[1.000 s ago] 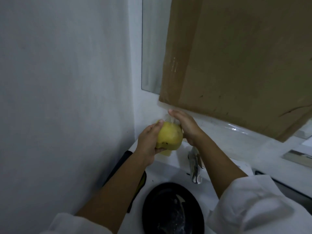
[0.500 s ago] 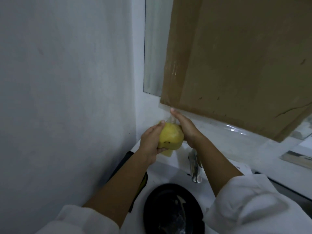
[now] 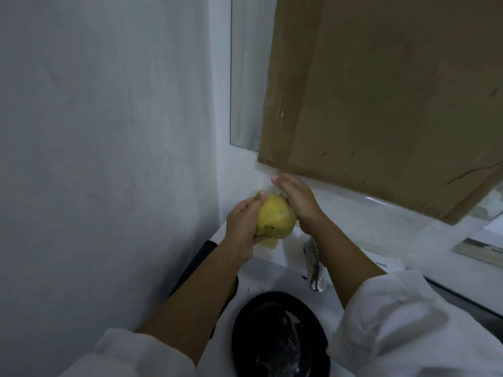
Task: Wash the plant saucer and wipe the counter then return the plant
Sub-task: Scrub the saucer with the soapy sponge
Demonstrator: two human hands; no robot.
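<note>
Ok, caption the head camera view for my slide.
Left hand grips a yellow sponge, right hand against it; black saucer lies in the sink by the faucet.

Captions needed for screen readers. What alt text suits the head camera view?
Two hands hold a rounded yellow object by a white sink: the left hand grips it, the right hand rests against its far side. Below sit a black saucer and a chrome tap; brown cardboard covers most of the mirror.
</note>
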